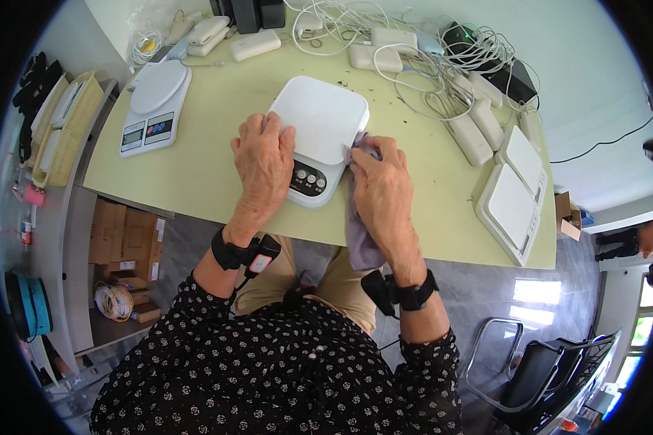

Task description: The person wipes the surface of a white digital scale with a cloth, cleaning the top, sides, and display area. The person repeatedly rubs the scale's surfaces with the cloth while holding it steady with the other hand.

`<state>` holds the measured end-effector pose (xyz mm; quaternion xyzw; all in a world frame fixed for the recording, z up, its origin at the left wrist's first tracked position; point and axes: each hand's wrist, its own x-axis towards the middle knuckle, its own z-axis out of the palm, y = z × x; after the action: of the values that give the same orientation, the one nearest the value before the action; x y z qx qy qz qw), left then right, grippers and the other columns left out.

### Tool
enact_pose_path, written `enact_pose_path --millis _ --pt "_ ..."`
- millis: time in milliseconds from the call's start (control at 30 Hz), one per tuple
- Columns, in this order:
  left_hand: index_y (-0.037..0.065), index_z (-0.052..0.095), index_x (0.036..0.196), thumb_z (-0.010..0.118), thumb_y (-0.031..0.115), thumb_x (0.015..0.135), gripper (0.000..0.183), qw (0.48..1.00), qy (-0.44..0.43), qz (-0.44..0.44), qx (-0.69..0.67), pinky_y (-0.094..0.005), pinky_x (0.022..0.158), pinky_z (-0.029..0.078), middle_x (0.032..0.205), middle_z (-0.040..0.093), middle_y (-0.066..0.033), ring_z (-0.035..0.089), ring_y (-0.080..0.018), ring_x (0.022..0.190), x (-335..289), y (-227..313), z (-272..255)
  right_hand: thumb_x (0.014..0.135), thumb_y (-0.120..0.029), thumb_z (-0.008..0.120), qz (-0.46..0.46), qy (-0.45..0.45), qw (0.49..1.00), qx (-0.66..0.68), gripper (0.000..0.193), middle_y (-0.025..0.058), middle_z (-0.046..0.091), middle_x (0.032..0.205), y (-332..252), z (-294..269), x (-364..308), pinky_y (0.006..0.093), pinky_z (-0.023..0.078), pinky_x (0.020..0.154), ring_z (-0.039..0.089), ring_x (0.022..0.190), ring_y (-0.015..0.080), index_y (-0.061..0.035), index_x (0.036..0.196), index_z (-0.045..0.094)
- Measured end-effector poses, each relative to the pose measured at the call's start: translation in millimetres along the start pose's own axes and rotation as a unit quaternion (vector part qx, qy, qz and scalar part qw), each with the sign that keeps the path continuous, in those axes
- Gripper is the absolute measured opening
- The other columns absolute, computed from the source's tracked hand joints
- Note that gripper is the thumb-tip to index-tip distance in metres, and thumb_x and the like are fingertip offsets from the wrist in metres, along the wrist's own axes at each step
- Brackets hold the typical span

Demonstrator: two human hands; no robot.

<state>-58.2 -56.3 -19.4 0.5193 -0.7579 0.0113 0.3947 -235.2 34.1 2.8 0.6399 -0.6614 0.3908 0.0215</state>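
A white digital kitchen scale (319, 119) with a square platform and a black button panel lies in front of me on the pale green table. My left hand (263, 161) is closed on its left side, thumb towards the platform and fingers bent. In my right hand (382, 190) is a bunched purple-grey cloth (363, 235), pressed by the fingertips against the scale's right edge. The cloth's lower part hangs over the table's front edge. Part of the scale's left side is hidden beneath my left hand.
Another kitchen scale (158, 101) with a round platform stands at the left. White flat scales (511, 199) lie at the right. Tangled white cables (428, 83) and several power banks (475, 138) fill the back right. Dark specks dot the tabletop (218, 167). A yellow basket (76, 130) stands further left.
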Motion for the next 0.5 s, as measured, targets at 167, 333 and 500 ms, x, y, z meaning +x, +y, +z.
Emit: enact_pose_path --millis 167,333,500 --pt "0.001 0.066 0.117 0.069 0.023 0.098 0.029 1.000 0.003 0.013 -0.003 -0.0456 0.084 0.041 0.110 0.060 -0.0105 0.058 -0.0307 0.106 1 -4 2 0.089 -0.006 0.070 -0.010 0.012 0.999 -0.040 0.014 0.0126 0.065 0.119 16 10 36 0.0481 0.056 0.080 0.061 0.104 0.0395 -0.0026 0.102 0.073" --pt "0.002 0.067 0.117 0.068 0.024 0.098 0.029 1.000 -0.005 -0.007 0.016 -0.0461 0.084 0.041 0.110 0.060 -0.0107 0.058 -0.0316 0.106 1 -2 2 0.087 -0.006 0.069 -0.069 0.015 0.995 -0.069 0.018 0.0172 0.061 0.114 13 9 27 0.0465 0.055 0.079 0.058 0.101 0.0405 0.0011 0.103 0.071" --pt "0.001 0.066 0.120 0.068 0.024 0.098 0.032 0.999 -0.001 -0.037 -0.009 -0.0481 0.086 0.041 0.112 0.062 -0.0124 0.058 -0.0332 0.109 -1 -1 5 0.083 -0.003 0.067 -0.117 -0.013 0.988 -0.104 0.021 0.0201 0.058 0.110 -39 -3 -22 0.0420 0.056 0.074 0.056 0.096 0.0368 0.0068 0.101 0.070"
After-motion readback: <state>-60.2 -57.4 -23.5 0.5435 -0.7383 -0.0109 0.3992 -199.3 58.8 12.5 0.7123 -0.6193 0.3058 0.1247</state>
